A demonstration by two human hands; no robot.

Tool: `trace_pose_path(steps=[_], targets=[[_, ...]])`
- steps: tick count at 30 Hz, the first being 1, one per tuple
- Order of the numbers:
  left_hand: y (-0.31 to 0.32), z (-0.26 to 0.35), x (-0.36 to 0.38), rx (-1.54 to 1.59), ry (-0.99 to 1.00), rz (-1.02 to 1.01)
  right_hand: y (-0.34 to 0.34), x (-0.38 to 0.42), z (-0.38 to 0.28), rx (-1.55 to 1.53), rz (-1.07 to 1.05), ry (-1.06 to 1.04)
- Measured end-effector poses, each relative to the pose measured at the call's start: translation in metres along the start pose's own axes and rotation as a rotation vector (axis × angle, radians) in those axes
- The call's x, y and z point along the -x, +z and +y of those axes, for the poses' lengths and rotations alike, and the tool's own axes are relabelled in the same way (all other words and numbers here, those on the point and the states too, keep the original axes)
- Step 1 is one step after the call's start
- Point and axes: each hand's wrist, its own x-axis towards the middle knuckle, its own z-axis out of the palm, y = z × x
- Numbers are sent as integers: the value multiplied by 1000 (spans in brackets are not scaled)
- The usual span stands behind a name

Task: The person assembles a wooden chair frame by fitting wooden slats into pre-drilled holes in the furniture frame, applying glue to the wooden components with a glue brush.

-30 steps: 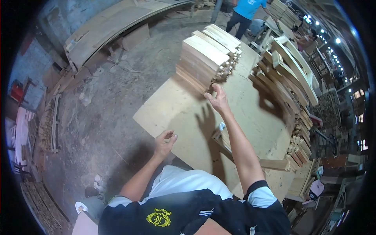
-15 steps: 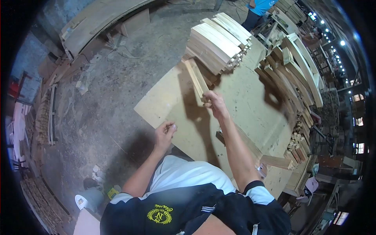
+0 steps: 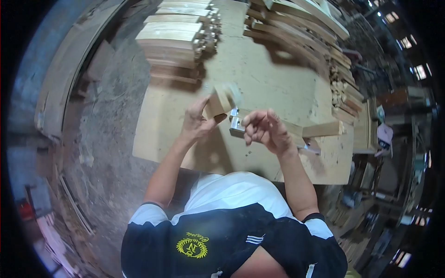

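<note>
A short wooden piece (image 3: pixel 219 104), blurred at its far end, is gripped by my left hand (image 3: pixel 197 121) above the board. Thumb and fingers close on its near end. My right hand (image 3: pixel 271 132) is raised beside it, fingers apart and loosely bent, with nothing in it. Under and behind the right hand lies a wooden jig (image 3: pixel 293 128) with a metal fitting (image 3: pixel 236 121) at its left end; the hand hides part of it. A wooden block (image 3: pixel 323 129) sits against the jig's right end.
Slightly curved wooden slats (image 3: pixel 169 37) are stacked at the board's far left. Longer curved wooden parts (image 3: pixel 292 25) lie at the far right, with smaller sticks (image 3: pixel 343 95) piled along the right edge. The pale board (image 3: pixel 259 76) ends just before my body.
The wooden piece has passed from my right hand to my left and come nearer. My right hand has opened and drawn back by the jig. The view has shifted right.
</note>
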Motion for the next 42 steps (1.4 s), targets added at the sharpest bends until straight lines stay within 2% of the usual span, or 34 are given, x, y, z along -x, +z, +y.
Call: trace_pose_path(steps=[1,2,4,7,12,16,19,22,23,25,27,29,33,36,39,42], targets=[[8,3,-1,129,-41,-61,-10,1,-3,170,97,-79],[19,-11,0,449,-245,-174,-19,2,-2,339,194,-151],[30,6,5,817,-388,-140,-32,5,6,467,291,-144],[39,-5,7,806,-453,-218,-32,6,19,570,328,-70],[42,-11,0,805,-438,-231,-27,-5,45,812,269,-20],[36,7,-16,745,-409,-254,-18,-14,44,789,330,-9],[36,12,-36,635,-326,-302,-26,-23,37,902,343,-86],[28,31,-61,449,-8,-289,-44,-39,42,929,329,-436],[24,38,-72,432,-35,-265,-46,-41,36,981,305,-503],[19,51,-90,398,-91,-220,-49,-46,30,1061,310,-505],[21,56,-102,356,-55,-290,-52,-47,26,1137,305,-497],[27,56,-108,255,2,-353,-77,-53,40,1124,312,-401],[33,41,-111,190,-81,-439,-82,-56,43,1072,374,-234],[36,31,-108,182,-25,-390,-82,-56,44,967,376,-226],[37,17,-99,352,63,-269,-91,-57,45,1117,398,-303],[22,15,-90,771,-50,87,-95,-49,43,918,613,-530]])
